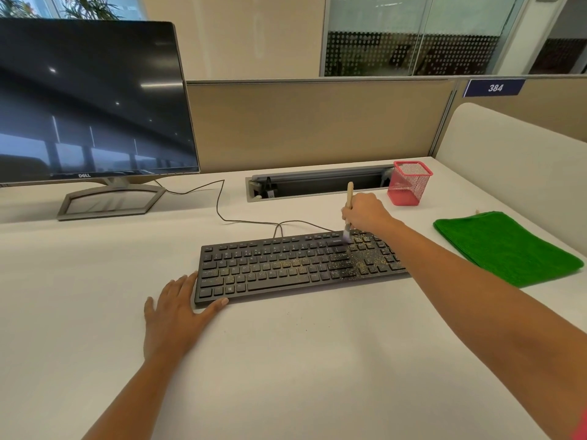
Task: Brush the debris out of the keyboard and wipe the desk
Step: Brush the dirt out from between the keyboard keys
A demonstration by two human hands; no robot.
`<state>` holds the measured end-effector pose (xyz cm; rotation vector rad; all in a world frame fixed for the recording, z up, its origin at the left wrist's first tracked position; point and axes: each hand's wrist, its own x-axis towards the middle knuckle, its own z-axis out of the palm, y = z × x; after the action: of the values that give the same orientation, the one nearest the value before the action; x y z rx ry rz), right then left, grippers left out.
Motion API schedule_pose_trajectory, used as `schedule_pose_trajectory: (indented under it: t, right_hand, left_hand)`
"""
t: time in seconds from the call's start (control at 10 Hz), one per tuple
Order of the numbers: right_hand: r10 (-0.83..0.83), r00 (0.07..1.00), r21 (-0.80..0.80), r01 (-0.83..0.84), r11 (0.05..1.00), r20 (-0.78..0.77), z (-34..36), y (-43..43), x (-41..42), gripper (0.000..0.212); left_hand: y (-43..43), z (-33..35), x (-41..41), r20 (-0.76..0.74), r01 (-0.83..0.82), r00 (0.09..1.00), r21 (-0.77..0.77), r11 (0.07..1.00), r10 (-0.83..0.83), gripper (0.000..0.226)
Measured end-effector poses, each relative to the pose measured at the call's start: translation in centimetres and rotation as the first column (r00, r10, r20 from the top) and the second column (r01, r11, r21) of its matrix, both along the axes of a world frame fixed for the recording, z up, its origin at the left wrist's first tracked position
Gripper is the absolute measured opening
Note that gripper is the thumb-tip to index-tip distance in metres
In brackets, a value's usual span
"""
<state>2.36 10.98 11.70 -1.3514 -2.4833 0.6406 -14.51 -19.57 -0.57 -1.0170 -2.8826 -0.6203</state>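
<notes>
Head view: the black keyboard (pixel 270 268) lies on the white surface (pixel 286 360), with a green cloth (pixel 508 249) apart on its right. The left grip (pixel 173 315), fingers straight, rests flat against the keyboard's left corner. The right grip (pixel 365 214) holds a brush (pixel 349 198), with the bristles on the upper right keys, near yellow debris (pixel 359 265).

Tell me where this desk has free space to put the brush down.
The desk is bare in front of the keyboard, and on the left between the monitor stand and the left hand. It is crowded on the right: right hand with brush, green cloth, red mesh cup.
</notes>
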Motion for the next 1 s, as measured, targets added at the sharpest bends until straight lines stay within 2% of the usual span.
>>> schedule_pose_trajectory:
  t: [0.1, 0.2, 0.3, 0.4, 0.5, 0.6, 0.7, 0.8, 0.9, 1.0]
  right_hand:
    - [-0.008, 0.981, -0.162, -0.024, 0.986, -0.194, -0.3, -0.1, -0.2, 0.027]
    - [0.003, 0.994, -0.191, -0.024, 0.981, -0.108, -0.7, -0.3, -0.1, 0.029]
    - [-0.012, 0.998, -0.015, 0.013, 1.0, 0.062, -0.4, -0.7, 0.2, 0.032]
    - [-0.015, 1.0, 0.014, 0.015, 1.0, -0.021, -0.2, -1.1, -0.3, 0.03]
    - [-0.019, 0.978, -0.163, -0.016, 0.987, -0.206, -0.5, -1.5, -1.0, 0.027]
    - [-0.003, 0.985, -0.229, -0.038, 0.973, -0.174, -1.0, -1.7, -1.1, 0.028]
    - [-0.013, 1.0, -0.11, 0.013, 0.994, -0.002, -0.8, -1.8, -0.6, 0.031]
    - [-0.032, 0.999, 0.02, 0.032, 0.999, 0.026, -0.2, -1.8, -0.3, 0.028]
    - [0.011, 0.992, -0.119, -0.026, 0.993, -0.122, -0.3, -1.8, -0.8, 0.027]
    - [0.023, 0.99, -0.188, -0.049, 0.981, -0.136, -0.7, -2.1, -1.0, 0.027]
  left_hand:
    - [0.0, 0.0, 0.0, 0.003, 0.002, 1.0, 0.006, 1.0, -0.002, 0.106]
    - [0.0, 0.0, 0.0, 0.009, 0.003, 1.0, 0.003, 1.0, -0.003, 0.107]
    - [-0.1, 0.0, 0.0, 0.016, 0.005, 1.0, 0.0, 1.0, -0.005, 0.107]
    - [0.0, 0.0, 0.0, 0.013, 0.005, 1.0, 0.003, 1.0, -0.005, 0.107]
    - [0.0, -0.1, -0.1, 0.01, 0.005, 1.0, 0.001, 1.0, -0.005, 0.107]
    - [0.0, -0.1, -0.1, 0.009, 0.005, 1.0, 0.008, 1.0, -0.005, 0.106]
    - [0.0, -0.1, -0.1, 0.005, 0.008, 1.0, 0.014, 1.0, -0.008, 0.106]
    - [0.0, -0.1, -0.1, -0.003, 0.009, 1.0, 0.014, 1.0, -0.009, 0.107]
    - [0.0, -0.2, -0.2, -0.01, 0.008, 1.0, 0.016, 1.0, -0.008, 0.105]
    - [0.0, -0.2, -0.2, -0.02, 0.009, 1.0, 0.013, 1.0, -0.009, 0.103]
